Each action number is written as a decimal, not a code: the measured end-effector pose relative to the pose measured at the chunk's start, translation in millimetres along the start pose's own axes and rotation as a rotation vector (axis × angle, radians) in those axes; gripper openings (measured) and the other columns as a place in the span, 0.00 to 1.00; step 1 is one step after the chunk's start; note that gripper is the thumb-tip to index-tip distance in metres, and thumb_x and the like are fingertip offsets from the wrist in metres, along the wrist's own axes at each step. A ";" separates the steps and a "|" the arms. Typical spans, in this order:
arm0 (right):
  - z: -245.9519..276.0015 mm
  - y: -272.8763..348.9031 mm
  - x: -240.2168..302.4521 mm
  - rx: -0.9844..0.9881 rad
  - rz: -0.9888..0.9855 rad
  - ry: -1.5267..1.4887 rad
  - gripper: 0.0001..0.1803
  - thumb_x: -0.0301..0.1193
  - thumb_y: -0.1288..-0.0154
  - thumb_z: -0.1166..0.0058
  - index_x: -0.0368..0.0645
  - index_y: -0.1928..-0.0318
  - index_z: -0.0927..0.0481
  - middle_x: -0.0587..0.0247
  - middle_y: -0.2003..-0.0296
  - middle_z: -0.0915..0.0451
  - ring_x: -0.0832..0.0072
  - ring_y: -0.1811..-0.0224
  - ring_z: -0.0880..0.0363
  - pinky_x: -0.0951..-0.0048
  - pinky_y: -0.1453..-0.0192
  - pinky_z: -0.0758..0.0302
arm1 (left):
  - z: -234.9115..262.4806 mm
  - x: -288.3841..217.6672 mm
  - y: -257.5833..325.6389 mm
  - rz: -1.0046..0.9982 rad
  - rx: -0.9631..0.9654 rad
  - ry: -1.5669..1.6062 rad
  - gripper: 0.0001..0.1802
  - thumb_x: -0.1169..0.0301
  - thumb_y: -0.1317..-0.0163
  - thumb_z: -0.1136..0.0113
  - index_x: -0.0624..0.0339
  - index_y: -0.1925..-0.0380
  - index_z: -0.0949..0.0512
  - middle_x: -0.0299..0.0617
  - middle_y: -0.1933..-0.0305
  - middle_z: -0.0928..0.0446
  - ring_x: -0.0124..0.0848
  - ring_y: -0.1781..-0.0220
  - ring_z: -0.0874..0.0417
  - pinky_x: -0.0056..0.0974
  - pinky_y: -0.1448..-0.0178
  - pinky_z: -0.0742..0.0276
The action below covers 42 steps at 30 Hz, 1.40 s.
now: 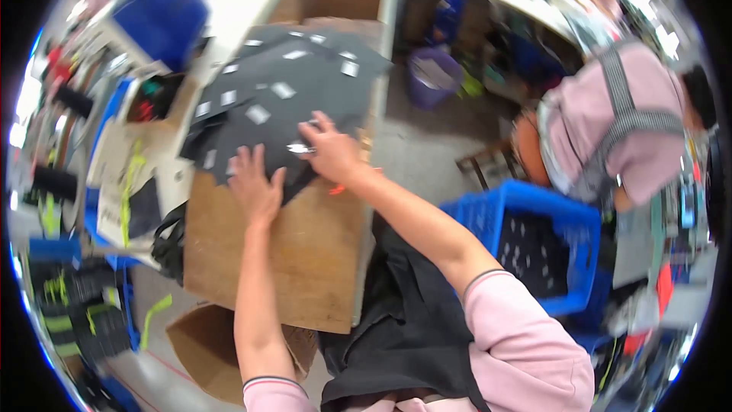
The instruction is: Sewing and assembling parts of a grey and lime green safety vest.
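Dark grey fabric pieces [305, 80] lie layered on a wooden board, dotted with several small white labels [283, 90]. My left hand [257, 187] rests on their near left edge, fingers spread and nothing in it. Over the near right part of the pieces is my right hand [332, 154], its fingers curled. A small silver-and-orange tool [300, 148] shows at this hand: a shiny tip by the fingers and an orange part below the palm. Blur and the hand hide its exact kind.
The wooden board [274, 259] has its bare part toward me. A blue crate [587, 259] with dark labelled pieces stands at right, near a seated person [618, 118] in pink. Beyond is a purple bin [433, 91]. An open cardboard box [206, 351] sits below the board.
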State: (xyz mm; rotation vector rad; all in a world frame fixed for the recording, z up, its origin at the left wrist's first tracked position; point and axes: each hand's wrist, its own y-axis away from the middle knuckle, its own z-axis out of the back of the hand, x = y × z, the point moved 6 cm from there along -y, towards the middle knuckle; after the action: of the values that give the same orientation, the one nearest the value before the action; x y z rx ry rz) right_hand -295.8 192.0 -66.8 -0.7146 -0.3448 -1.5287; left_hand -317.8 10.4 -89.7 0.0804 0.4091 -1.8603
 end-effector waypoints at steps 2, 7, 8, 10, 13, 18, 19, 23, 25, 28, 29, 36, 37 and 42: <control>-11.4 23.9 3.0 0.054 0.001 0.026 0.33 0.36 0.49 0.39 0.49 0.41 0.33 0.44 0.35 0.44 0.46 0.55 0.22 0.54 0.55 0.23 | 4.2 3.9 21.6 -0.101 -0.043 -0.031 0.34 0.55 0.41 0.44 0.49 0.35 0.40 0.48 0.28 0.50 0.50 0.26 0.55 0.58 0.31 0.54; -7.9 96.9 -13.1 0.110 -0.039 -0.041 0.32 0.26 0.53 0.44 0.41 0.43 0.32 0.41 0.35 0.44 0.48 0.66 0.19 0.54 0.63 0.21 | -6.3 -29.4 73.1 -0.228 0.102 -0.070 0.30 0.59 0.39 0.46 0.56 0.38 0.37 0.50 0.32 0.42 0.48 0.29 0.45 0.53 0.30 0.51; -4.6 110.4 -0.3 0.133 -0.005 -0.054 0.31 0.25 0.53 0.45 0.39 0.43 0.32 0.41 0.35 0.45 0.51 0.66 0.19 0.57 0.65 0.21 | 0.3 -23.6 87.1 -0.240 0.117 -0.079 0.30 0.59 0.39 0.46 0.56 0.38 0.37 0.50 0.32 0.42 0.48 0.29 0.45 0.53 0.30 0.51; -5.5 135.3 9.9 0.168 0.024 -0.105 0.29 0.22 0.53 0.47 0.38 0.45 0.31 0.43 0.36 0.44 0.54 0.67 0.18 0.60 0.67 0.21 | 16.0 -12.7 98.0 -0.247 -0.028 0.209 0.33 0.60 0.39 0.43 0.62 0.38 0.39 0.49 0.43 0.29 0.44 0.41 0.29 0.43 0.37 0.37; 1.3 159.0 13.8 0.155 0.070 -0.133 0.26 0.20 0.53 0.48 0.37 0.48 0.29 0.44 0.37 0.42 0.58 0.68 0.18 0.62 0.69 0.21 | 0.2 26.5 84.8 0.368 -0.018 0.723 0.36 0.62 0.40 0.39 0.69 0.38 0.42 0.43 0.56 0.25 0.34 0.55 0.23 0.34 0.48 0.30; 5.2 175.4 1.8 0.200 0.082 -0.153 0.23 0.20 0.53 0.47 0.41 0.51 0.27 0.52 0.36 0.41 0.59 0.68 0.19 0.62 0.70 0.22 | -10.9 24.3 48.7 0.453 0.174 0.367 0.50 0.53 0.52 0.30 0.73 0.38 0.43 0.50 0.52 0.27 0.35 0.48 0.26 0.36 0.44 0.31; 8.9 176.7 1.0 0.217 0.095 -0.170 0.22 0.20 0.53 0.47 0.43 0.52 0.26 0.56 0.36 0.41 0.59 0.68 0.19 0.61 0.70 0.22 | -5.9 11.0 52.3 0.399 0.134 0.258 0.49 0.54 0.54 0.29 0.73 0.39 0.41 0.52 0.50 0.28 0.37 0.46 0.27 0.37 0.43 0.32; 17.3 185.7 2.4 0.254 0.100 -0.263 0.19 0.21 0.52 0.47 0.47 0.55 0.23 0.64 0.38 0.36 0.58 0.65 0.19 0.61 0.67 0.22 | 3.1 9.3 72.5 0.406 0.076 0.411 0.37 0.62 0.55 0.27 0.71 0.48 0.31 0.53 0.51 0.25 0.37 0.49 0.24 0.38 0.45 0.29; 20.8 193.5 8.6 0.220 0.134 -0.305 0.19 0.21 0.51 0.47 0.47 0.56 0.22 0.63 0.41 0.32 0.58 0.65 0.19 0.61 0.65 0.22 | 17.2 6.1 91.3 0.506 0.149 0.566 0.29 0.69 0.54 0.28 0.70 0.53 0.28 0.47 0.58 0.21 0.35 0.59 0.20 0.36 0.51 0.26; 45.8 195.1 18.1 0.090 0.095 -0.473 0.17 0.23 0.48 0.44 0.47 0.55 0.20 0.61 0.52 0.22 0.61 0.64 0.19 0.65 0.61 0.21 | 39.3 -33.2 125.9 0.573 0.140 1.077 0.26 0.72 0.52 0.30 0.68 0.53 0.27 0.44 0.57 0.22 0.32 0.59 0.21 0.36 0.52 0.25; 57.9 190.7 25.3 0.036 0.088 -0.562 0.19 0.25 0.46 0.43 0.48 0.52 0.22 0.59 0.55 0.21 0.62 0.65 0.19 0.67 0.61 0.22 | 43.5 -35.7 134.2 0.541 0.189 1.006 0.26 0.72 0.52 0.30 0.68 0.52 0.28 0.44 0.56 0.22 0.31 0.58 0.21 0.35 0.52 0.26; 57.8 133.2 60.4 0.338 0.139 -0.504 0.13 0.29 0.44 0.42 0.41 0.58 0.25 0.55 0.77 0.24 0.68 0.77 0.26 0.68 0.70 0.31 | 73.5 -68.0 171.6 0.424 0.273 1.195 0.27 0.74 0.58 0.30 0.66 0.55 0.28 0.42 0.57 0.23 0.29 0.55 0.23 0.35 0.49 0.27; 61.0 136.1 67.5 0.395 0.140 -0.511 0.10 0.28 0.45 0.41 0.39 0.63 0.26 0.58 0.78 0.25 0.72 0.78 0.28 0.70 0.71 0.32 | 84.7 -71.0 181.4 0.468 0.300 1.287 0.28 0.73 0.58 0.29 0.65 0.54 0.27 0.43 0.55 0.23 0.28 0.53 0.24 0.35 0.48 0.28; 48.3 167.3 87.2 0.588 0.059 -0.666 0.11 0.28 0.47 0.39 0.36 0.70 0.27 0.58 0.80 0.25 0.73 0.77 0.27 0.71 0.70 0.31 | 90.0 -65.3 210.6 0.637 0.436 1.396 0.25 0.72 0.54 0.29 0.65 0.54 0.25 0.39 0.60 0.22 0.28 0.59 0.22 0.33 0.49 0.28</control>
State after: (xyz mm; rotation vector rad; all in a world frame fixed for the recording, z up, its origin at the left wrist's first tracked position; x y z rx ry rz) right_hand -118.0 136.0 -10.5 -0.7272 -1.2036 -1.0112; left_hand -86.6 -15.4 -38.9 1.6465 0.7673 -0.9681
